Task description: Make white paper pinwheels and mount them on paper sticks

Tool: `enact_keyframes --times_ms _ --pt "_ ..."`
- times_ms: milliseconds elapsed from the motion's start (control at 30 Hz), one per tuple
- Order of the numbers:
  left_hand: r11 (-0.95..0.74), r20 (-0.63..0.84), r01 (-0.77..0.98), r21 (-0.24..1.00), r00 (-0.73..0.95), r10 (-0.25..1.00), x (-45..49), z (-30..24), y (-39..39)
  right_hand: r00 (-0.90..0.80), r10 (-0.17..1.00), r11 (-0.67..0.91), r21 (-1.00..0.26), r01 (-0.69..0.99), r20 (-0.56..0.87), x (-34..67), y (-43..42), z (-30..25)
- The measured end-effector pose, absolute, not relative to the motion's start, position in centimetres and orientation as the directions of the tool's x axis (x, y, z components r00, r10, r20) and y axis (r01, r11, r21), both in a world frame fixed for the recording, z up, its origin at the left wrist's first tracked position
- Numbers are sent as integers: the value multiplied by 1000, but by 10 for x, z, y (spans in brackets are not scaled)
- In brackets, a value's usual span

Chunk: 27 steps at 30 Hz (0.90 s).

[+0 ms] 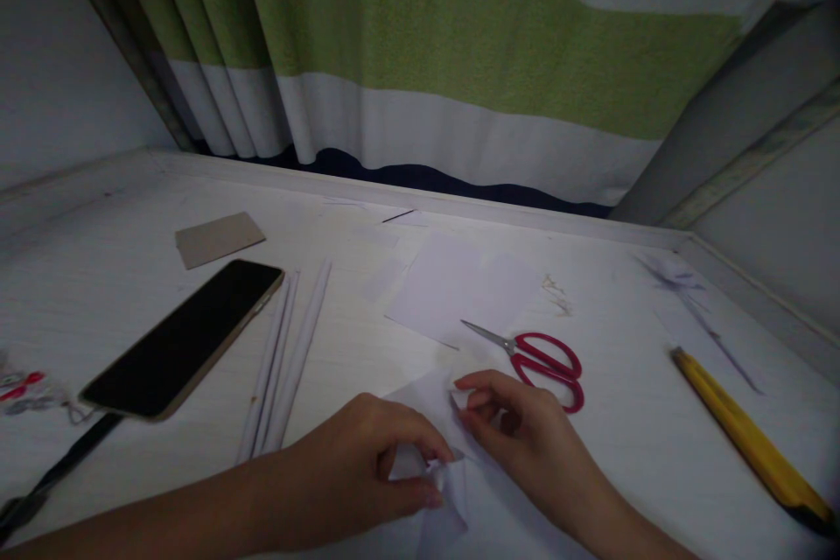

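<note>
A small sheet of white paper (452, 499) lies at the near edge of the white table (118, 280). My left hand (367, 464) is closed, pinching a crumpled fold of that paper between thumb and fingers. My right hand (518, 433) is curled with its fingertips pressed together on the paper's upper corner. Red-handled scissors (538, 359) lie just beyond my right hand, blades pointing left. Another white sheet (459, 284) lies flat behind the scissors.
A dark phone (187, 337) lies at the left with a cable running off toward me. Several rolled white paper sticks (285, 359) lie beside it. A brown card (218, 238) is farther back. A yellow utility knife (748, 437) lies at the right. A striped curtain (459, 61) hangs behind.
</note>
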<state>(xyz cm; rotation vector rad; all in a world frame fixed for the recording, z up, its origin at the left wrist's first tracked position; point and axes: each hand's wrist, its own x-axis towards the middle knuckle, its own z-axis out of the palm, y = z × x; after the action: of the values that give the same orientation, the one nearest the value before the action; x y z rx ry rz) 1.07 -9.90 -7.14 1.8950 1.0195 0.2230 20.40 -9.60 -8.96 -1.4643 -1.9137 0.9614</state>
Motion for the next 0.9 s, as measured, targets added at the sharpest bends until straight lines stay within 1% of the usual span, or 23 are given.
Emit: enact_keyframes --times_ms 67,133,233,333,467,533,567,667,767,833,900 --pt "-215 -239 554 804 633 737 11 -71 -99 -242 970 127 -808 575 -20 204 -96 -89" --pt "-225 -223 542 810 638 737 11 -71 -99 -259 966 149 -786 600 -15 203 -97 -88" --pt "-221 -221 537 814 638 737 10 -70 -98 -332 943 250 -732 634 35 203 -99 -87" --pt "-209 -223 537 817 629 745 11 -70 -98 -399 910 360 -686 632 110 205 -100 -86" --pt "-197 -182 516 833 592 785 13 -74 -100 -485 852 494 -615 615 199 209 -100 -76" --pt "-138 -195 485 863 573 796 15 -76 -100 -542 808 561 -581 590 230 211 -101 -67" --pt "-90 -215 462 882 565 796 16 -77 -99 -581 785 583 -576 574 215 212 -102 -64" --pt "86 -287 364 927 546 787 19 -80 -99 -642 758 564 -608 559 114 212 -105 -61" --pt "236 -351 274 932 525 775 21 -81 -99 -594 798 499 -662 559 100 212 -104 -68" --pt "282 -375 253 926 518 768 22 -81 -99 -586 802 482 -705 520 117 212 -102 -74" --pt "280 -374 253 926 514 772 23 -81 -100 -598 791 479 -739 473 129 212 -100 -77"
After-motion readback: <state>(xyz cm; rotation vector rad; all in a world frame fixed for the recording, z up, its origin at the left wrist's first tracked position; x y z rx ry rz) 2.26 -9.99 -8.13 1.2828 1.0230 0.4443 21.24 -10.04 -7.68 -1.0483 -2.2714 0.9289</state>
